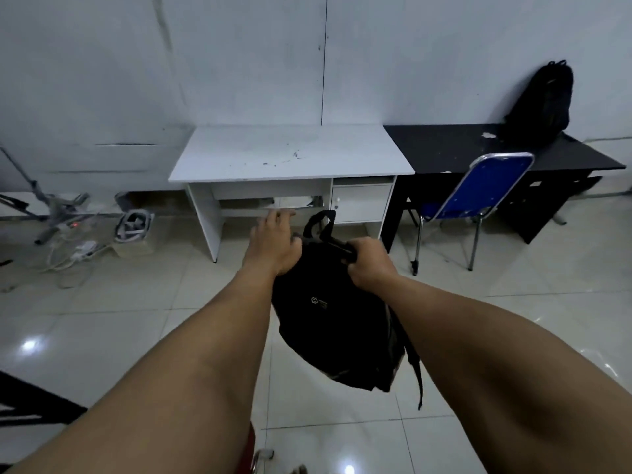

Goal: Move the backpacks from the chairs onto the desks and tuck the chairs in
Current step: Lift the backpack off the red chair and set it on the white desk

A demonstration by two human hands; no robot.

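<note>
I hold a black backpack (337,323) in the air above the tiled floor, in front of the white desk (290,155). My right hand (367,263) is clenched on its top handle. My left hand (273,246) rests on its top left corner, fingers partly spread. A second black backpack (542,104) stands upright against the wall on the black desk (478,148). A blue folding chair (478,203) stands partly under the black desk, its back facing me. A bit of red chair (248,453) shows at the bottom edge below my left arm.
Tripod legs (51,206), cables with a power strip (82,249) and a small box with a headset (133,230) lie on the floor left of the white desk. A dark object (30,398) juts in at the bottom left.
</note>
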